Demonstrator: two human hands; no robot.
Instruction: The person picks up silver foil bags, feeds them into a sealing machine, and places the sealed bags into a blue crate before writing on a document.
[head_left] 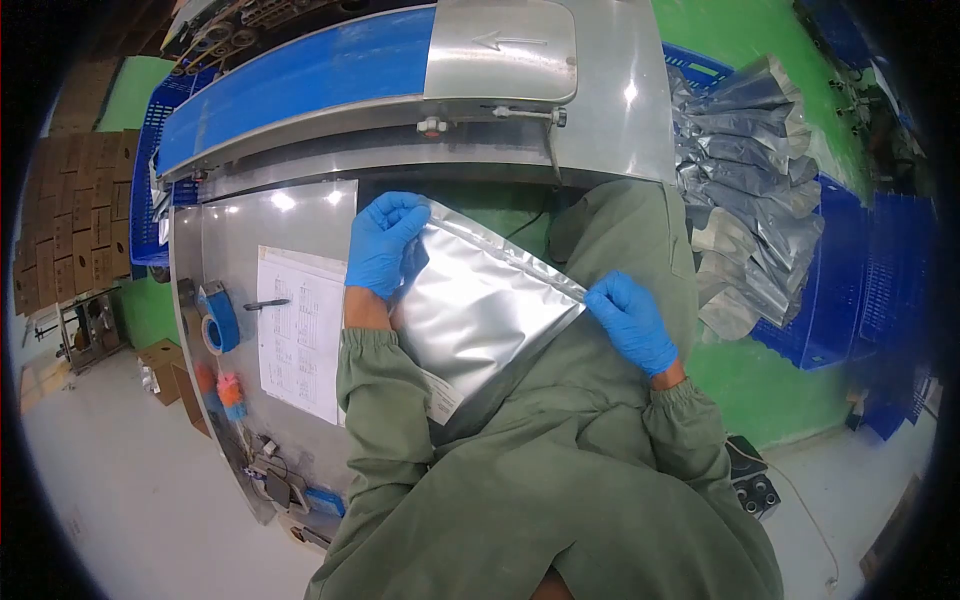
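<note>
I hold a flat silver foil pouch [480, 305] in front of my chest, tilted with its top edge running from upper left to lower right. My left hand [385, 243], in a blue glove, grips the pouch's upper left corner. The right hand [630, 322], also in a blue glove, pinches the right end of the sealed top strip. Both arms wear green sleeves. A small white label shows near the pouch's lower left corner.
A steel table [225, 240] carries a printed sheet [300, 335], a pen [265, 304] and a blue tape dispenser [218, 318]. A blue conveyor belt [300, 75] runs behind. Several silver pouches [745, 190] are stacked at the right on blue crates [835, 270]. Cardboard boxes [70, 220] stand far left.
</note>
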